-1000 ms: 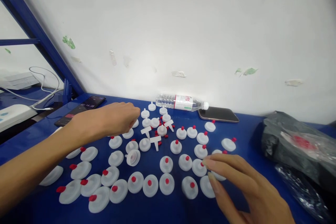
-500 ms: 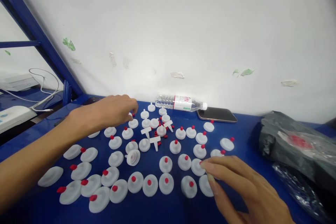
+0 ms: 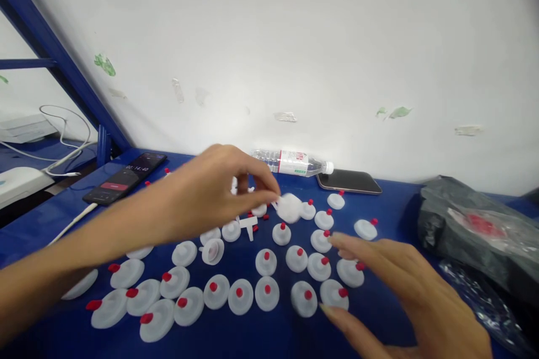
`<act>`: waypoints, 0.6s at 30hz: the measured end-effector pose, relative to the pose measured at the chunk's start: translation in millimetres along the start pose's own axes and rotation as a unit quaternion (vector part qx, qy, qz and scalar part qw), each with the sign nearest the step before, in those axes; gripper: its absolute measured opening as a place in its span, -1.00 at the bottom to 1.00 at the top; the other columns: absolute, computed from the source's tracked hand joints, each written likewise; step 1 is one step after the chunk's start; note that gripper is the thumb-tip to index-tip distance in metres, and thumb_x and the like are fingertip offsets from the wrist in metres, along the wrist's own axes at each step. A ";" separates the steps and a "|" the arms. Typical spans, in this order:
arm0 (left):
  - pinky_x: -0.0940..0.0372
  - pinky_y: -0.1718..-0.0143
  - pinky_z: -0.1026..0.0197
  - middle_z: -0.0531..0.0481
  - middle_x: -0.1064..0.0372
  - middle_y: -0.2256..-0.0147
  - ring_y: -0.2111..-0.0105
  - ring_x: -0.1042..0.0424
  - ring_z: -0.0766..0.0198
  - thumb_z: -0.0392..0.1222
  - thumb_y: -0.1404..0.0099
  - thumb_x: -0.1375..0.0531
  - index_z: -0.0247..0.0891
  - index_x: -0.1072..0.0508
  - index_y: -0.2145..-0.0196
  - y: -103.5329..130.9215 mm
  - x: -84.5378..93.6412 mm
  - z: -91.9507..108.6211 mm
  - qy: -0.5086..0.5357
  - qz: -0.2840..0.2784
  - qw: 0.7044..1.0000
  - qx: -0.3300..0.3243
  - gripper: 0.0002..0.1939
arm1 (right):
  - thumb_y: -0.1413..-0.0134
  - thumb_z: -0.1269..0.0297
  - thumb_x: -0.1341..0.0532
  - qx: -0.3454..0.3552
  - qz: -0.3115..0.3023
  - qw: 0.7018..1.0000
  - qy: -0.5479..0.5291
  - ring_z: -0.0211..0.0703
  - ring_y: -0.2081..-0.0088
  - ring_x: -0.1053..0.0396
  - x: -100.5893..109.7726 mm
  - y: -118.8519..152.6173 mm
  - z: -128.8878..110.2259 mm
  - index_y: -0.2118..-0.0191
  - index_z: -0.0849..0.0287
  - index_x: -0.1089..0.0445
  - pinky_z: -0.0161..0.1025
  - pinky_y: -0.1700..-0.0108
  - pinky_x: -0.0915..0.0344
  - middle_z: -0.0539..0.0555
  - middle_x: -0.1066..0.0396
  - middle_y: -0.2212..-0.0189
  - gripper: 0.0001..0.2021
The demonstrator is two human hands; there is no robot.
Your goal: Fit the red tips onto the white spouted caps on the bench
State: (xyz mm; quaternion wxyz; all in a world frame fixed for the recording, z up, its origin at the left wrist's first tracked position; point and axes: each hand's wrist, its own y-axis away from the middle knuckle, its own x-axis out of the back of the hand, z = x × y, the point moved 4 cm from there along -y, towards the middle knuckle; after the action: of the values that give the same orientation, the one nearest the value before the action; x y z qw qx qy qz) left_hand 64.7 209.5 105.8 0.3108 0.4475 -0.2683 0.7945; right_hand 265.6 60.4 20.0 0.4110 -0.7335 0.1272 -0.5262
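My left hand [image 3: 236,185], somewhat blurred, pinches a white round cap [image 3: 289,208] above the middle of the blue table. My right hand [image 3: 400,291] is at the lower right with thumb and fingers spread and nothing between them. Its fingertips are close to white discs with red tips, such as one disc [image 3: 334,295] near the thumb. Several more discs [image 3: 266,293] lie around on the table. White T-shaped pieces [image 3: 249,223] and small red caps [image 3: 265,217] lie near the centre, partly hidden by my left hand.
A clear bottle [image 3: 295,163] lies by the wall, beside a dark phone [image 3: 349,181]. Another phone [image 3: 126,178] with a lit timer and a cable is at the left. A grey plastic bag [image 3: 475,230] sits at the right. The table [image 3: 261,342] is blue.
My left hand has moved right from the back left and now carries a white cap. My right hand has opened wider, away from the disc it was touching. The left phone has come into view.
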 end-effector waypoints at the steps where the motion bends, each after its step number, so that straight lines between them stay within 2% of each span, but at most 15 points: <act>1: -0.25 0.48 0.35 0.13 -0.61 0.30 0.39 -0.49 0.37 -0.13 -0.39 -0.28 -0.06 -0.67 0.23 2.4 -8.9 10.5 0.047 -0.010 0.999 -0.014 -0.87 | -0.29 0.14 -0.28 -0.003 -0.006 1.000 -0.002 0.01 0.15 -0.62 0.5 -1.2 -1.1 -0.27 0.11 -0.30 -0.08 0.05 -0.51 0.11 -0.62 0.06 -0.51; 3: -0.25 0.50 0.40 0.16 -0.62 0.31 0.40 -0.48 0.43 -0.16 -0.40 -0.28 -0.10 -0.67 0.24 7.1 -25.6 25.7 0.120 -0.037 0.992 -0.033 -0.88 | -0.33 0.07 -0.27 -0.010 -0.011 1.000 -0.004 -0.03 0.17 -0.60 2.0 -3.9 -3.0 -0.27 0.18 -0.30 -0.09 0.05 -0.48 0.13 -0.62 0.05 -0.49; 5: -0.24 0.49 0.42 0.17 -0.61 0.33 0.42 -0.45 0.47 -0.18 -0.41 -0.28 -0.13 -0.67 0.23 10.4 -38.3 33.1 0.164 -0.067 0.983 -0.040 -0.88 | -0.37 0.11 -0.26 -0.002 -0.004 1.000 -0.009 -0.13 0.22 -0.59 4.3 -6.8 -4.6 -0.18 0.17 -0.39 -0.14 0.01 -0.42 0.07 -0.64 0.12 -0.62; 7: -0.22 0.49 0.43 0.18 -0.60 0.33 0.42 -0.43 0.49 -0.16 -0.42 -0.29 -0.14 -0.67 0.21 11.2 -44.9 33.8 0.192 -0.081 0.977 -0.044 -0.88 | -0.38 0.22 -0.27 0.018 -0.006 1.000 -0.018 -0.21 0.25 -0.58 5.3 -9.2 -5.5 -0.10 0.15 -0.45 -0.20 -0.01 -0.37 -0.01 -0.65 0.19 -0.74; 9: -0.21 0.50 0.41 0.19 -0.60 0.33 0.43 -0.42 0.48 -0.12 -0.42 -0.29 -0.12 -0.66 0.19 9.4 -46.7 29.2 0.193 -0.075 0.977 -0.048 -0.88 | -0.36 0.30 -0.28 0.027 -0.004 0.999 -0.017 -0.24 0.26 -0.57 5.4 -10.8 -4.4 -0.07 0.16 -0.47 -0.22 0.01 -0.34 -0.03 -0.64 0.22 -0.77; 11: -0.23 0.45 0.35 0.16 -0.58 0.34 0.43 -0.42 0.44 -0.11 -0.42 -0.30 -0.12 -0.65 0.17 6.4 -45.9 21.6 0.138 -0.044 0.988 -0.058 -0.88 | -0.33 0.35 -0.29 0.008 0.013 1.000 -0.015 -0.24 0.26 -0.55 5.5 -11.5 -1.2 -0.07 0.18 -0.49 -0.22 0.05 -0.33 -0.01 -0.63 0.22 -0.77; 14: -0.21 0.36 0.23 0.06 -0.53 0.26 0.31 -0.45 0.29 -0.25 -0.42 -0.27 -0.13 -0.65 0.19 3.0 -49.3 9.6 -0.039 -0.012 0.996 -0.079 -0.88 | -0.29 0.39 -0.30 -0.016 0.042 0.999 -0.023 -0.24 0.27 -0.52 4.7 -10.7 1.9 -0.04 0.19 -0.52 -0.21 0.08 -0.33 0.00 -0.60 0.27 -0.77; 16: -0.15 0.41 0.19 -0.02 -0.49 0.20 0.24 -0.44 0.18 -0.33 -0.40 -0.25 -0.15 -0.64 0.24 2.1 -56.6 2.0 -0.153 -0.030 0.985 -0.071 -0.85 | -0.28 0.41 -0.31 -0.010 0.041 0.999 -0.027 -0.24 0.26 -0.52 3.0 -9.5 1.7 -0.04 0.20 -0.51 -0.21 0.07 -0.33 0.00 -0.60 0.26 -0.76; 18: -0.08 0.47 0.18 -0.07 -0.45 0.21 0.22 -0.42 0.10 -0.32 -0.38 -0.27 -0.20 -0.63 0.28 2.5 -63.8 -4.6 -0.225 -0.059 0.972 -0.046 -0.88 | -0.28 0.39 -0.31 -0.008 0.029 0.999 -0.025 -0.24 0.25 -0.52 1.1 -8.3 1.6 -0.06 0.19 -0.51 -0.21 0.05 -0.33 0.00 -0.61 0.23 -0.74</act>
State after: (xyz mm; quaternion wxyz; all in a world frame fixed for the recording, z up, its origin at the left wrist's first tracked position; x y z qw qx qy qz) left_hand 86.3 194.9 47.3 0.3089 0.6147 -0.3407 0.6409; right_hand 265.4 65.7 26.7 0.4228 -0.7457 0.1423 -0.4949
